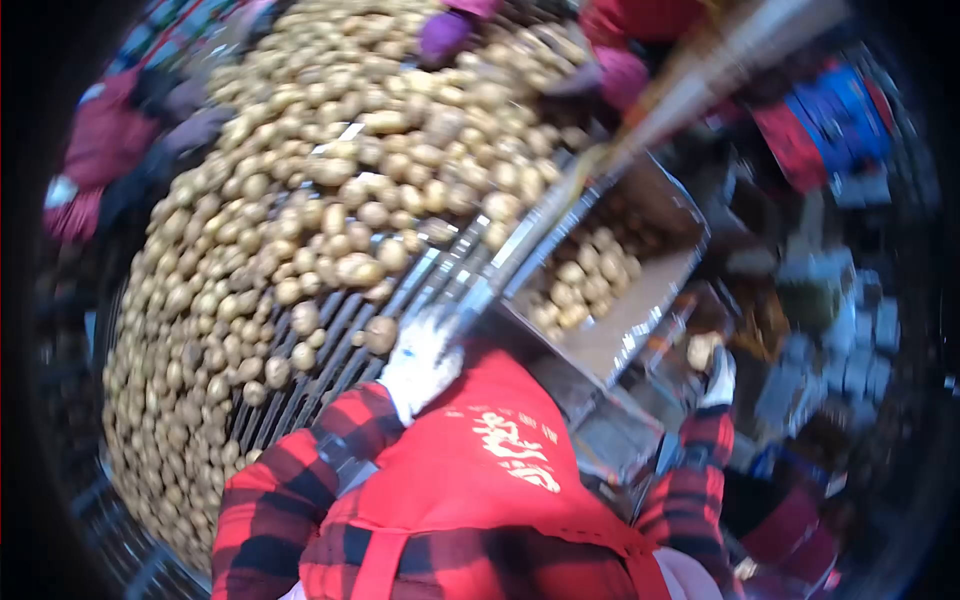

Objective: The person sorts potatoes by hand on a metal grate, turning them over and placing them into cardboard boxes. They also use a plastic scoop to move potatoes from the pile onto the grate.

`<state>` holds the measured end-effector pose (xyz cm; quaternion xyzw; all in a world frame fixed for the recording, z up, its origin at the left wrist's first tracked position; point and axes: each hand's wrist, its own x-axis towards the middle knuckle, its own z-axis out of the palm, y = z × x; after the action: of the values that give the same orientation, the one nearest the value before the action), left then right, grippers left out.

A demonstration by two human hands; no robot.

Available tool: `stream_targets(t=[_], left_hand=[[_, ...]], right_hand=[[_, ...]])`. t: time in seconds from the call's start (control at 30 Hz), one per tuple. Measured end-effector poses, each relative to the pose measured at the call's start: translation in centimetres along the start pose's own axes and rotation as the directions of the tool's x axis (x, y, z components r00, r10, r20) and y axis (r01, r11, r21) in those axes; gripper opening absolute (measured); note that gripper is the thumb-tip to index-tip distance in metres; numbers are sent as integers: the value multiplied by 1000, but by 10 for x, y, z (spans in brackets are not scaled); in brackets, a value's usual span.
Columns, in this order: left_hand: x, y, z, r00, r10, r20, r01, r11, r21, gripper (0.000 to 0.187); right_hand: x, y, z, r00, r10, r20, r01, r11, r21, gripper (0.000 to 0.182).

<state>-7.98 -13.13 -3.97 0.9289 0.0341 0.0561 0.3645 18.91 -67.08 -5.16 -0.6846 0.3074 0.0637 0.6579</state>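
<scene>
My left hand (423, 362), in a white glove, is at the near edge of a slatted metal table (330, 340), close to some loose potatoes (380, 335); motion blur smears its fingers. On the right, my right hand (719, 378), gloved too, holds a pale potato (703, 350) out beyond a deep bin (650, 290). Inside that bin lies a heap of potatoes (590, 280). A large pile of potatoes (330, 190) spreads over the slats to the left and ahead.
Co-workers' gloved hands reach in at the upper left (195, 130) and top centre (445, 38). A pole (680, 90) slants across the upper right. Past it is a blue and red bundle (835, 120). A grey container (615, 435) stands below the bin.
</scene>
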Motion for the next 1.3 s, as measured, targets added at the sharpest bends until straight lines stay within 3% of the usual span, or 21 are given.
stream_targets(t=[0.03, 0.1, 0.17, 0.2, 0.23, 0.3, 0.33, 0.37, 0.47, 0.63, 0.7, 0.77, 0.83, 0.9, 0.93, 0.97, 1.07, 1.17, 1.23, 1.27, 1.3], left_hand=[[1, -2, 1, 1000, 11, -7, -11, 1000, -8, 59], [3, 8, -5, 999, -32, 1, 32, 999, 13, 62], [-1, 7, -1, 997, -71, 7, 71, 997, 34, 64], [-1, 6, -1, 998, -68, 5, 68, 997, 34, 64], [-1, 4, 1, 998, -67, 3, 67, 997, 34, 64], [1, 9, -6, 996, -80, 26, 78, 995, 61, 64], [-2, 1, -1, 997, -65, 34, 64, 997, 38, 62], [-5, -7, 3, 998, -49, 42, 49, 999, 16, 61], [1, -8, -54, 973, -90, 214, 183, 865, -468, 57], [30, -32, -115, 888, -309, -341, 194, 924, -330, 35], [50, -52, -146, 856, -295, -425, 300, 952, -58, 39], [60, -81, -157, 789, -390, -475, 462, 886, 40, 46], [57, -115, -160, 789, -408, -460, 568, 770, 292, 58], [57, -133, -168, 784, -456, -421, 606, 710, 360, 60], [55, -143, -164, 781, -433, -451, 612, 677, 409, 60], [56, -147, -162, 792, -416, -446, 596, 682, 423, 61], [56, -156, -151, 785, -378, -491, 602, 654, 459, 61], [60, -152, -156, 779, -402, -481, 611, 658, 439, 60], [62, -147, -155, 771, -411, -487, 618, 666, 417, 57], [62, -150, -155, 775, -398, -491, 610, 674, 416, 54], [62, -152, -155, 778, -386, -496, 603, 680, 416, 51]], right_hand=[[10, -1, 14, 986, -150, -68, 135, 972, -191, 62], [-45, -29, 87, 904, -423, 57, 416, 843, -342, 61], [-128, -48, 188, 914, -341, 219, 390, 885, -254, 53], [-121, -25, 209, 794, -481, 372, 596, 737, -319, 48], [-150, -28, 254, 787, -413, 458, 580, 749, -321, 45], [-183, -20, 311, 614, -291, 733, 603, 773, -198, 52], [-180, 2, 333, 506, -369, 779, 702, 702, -123, 53], [-207, -3, 355, 547, -286, 787, 674, 708, -211, 55], [-203, 6, 411, 274, -406, 872, 874, 483, -50, 54], [-222, -14, 491, -45, -409, 911, 991, 96, 92, 61], [-227, 3, 518, -144, -326, 934, 989, -27, 144, 70], [-239, 12, 548, -150, -330, 932, 988, -89, 128, 72], [-251, 15, 578, -61, -299, 952, 995, -95, 34, 76], [-252, 26, 611, -4, -258, 966, 994, -104, -24, 76], [-250, 37, 622, -71, -289, 955, 970, -244, -2, 75], [-253, 33, 635, -46, -275, 960, 974, -227, -18, 74], [-267, 2, 681, 147, -51, 988, 982, -116, -152, 79], [-277, 38, 722, 235, -205, 950, 942, -194, -274, 85], [-287, 44, 717, 256, -249, 934, 949, -117, -291, 87], [-294, 29, 704, 221, -149, 964, 973, -41, -229, 85], [-297, 38, 687, 102, -211, 972, 984, -121, -130, 79]])
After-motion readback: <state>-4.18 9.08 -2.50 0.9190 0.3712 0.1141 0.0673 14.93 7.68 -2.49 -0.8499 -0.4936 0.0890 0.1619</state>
